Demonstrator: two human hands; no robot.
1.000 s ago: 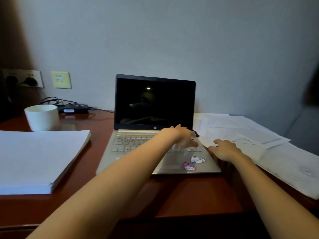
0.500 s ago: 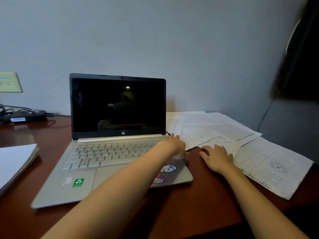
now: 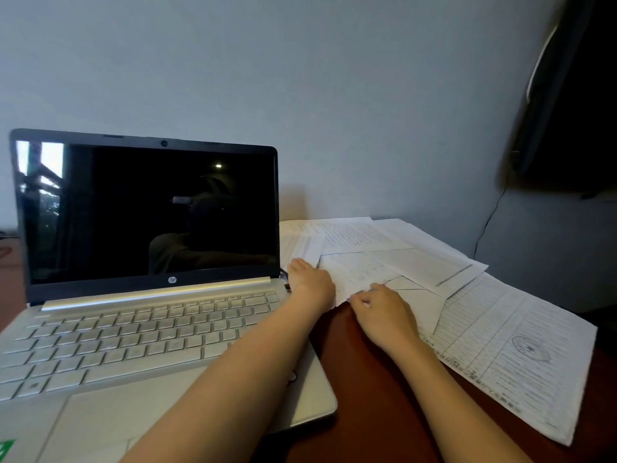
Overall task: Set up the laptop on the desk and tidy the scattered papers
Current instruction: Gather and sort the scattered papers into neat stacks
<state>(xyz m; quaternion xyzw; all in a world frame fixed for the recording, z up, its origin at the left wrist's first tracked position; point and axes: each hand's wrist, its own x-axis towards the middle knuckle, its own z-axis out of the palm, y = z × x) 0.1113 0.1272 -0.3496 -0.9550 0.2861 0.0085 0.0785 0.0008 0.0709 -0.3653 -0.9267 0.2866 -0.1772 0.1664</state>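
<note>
A silver laptop stands open on the red-brown desk, its screen dark. Right of it lie scattered printed papers, overlapping one another, with a large lined sheet nearest the desk's right edge. My left hand rests flat by the laptop's right hinge, its fingers on the left edge of the papers. My right hand sits just beside it, fingers curled around the near corner of one sheet. My left forearm crosses the laptop's right palm rest and hides it.
A dark object hangs on the grey wall at the upper right, and a thin cable runs down from it behind the papers. Bare desk wood shows between the laptop and the lined sheet.
The view has swung right and closer. My left hand left the keyboard's right end for the papers' edge. My right hand went from lying flat to curling on a sheet's corner.
</note>
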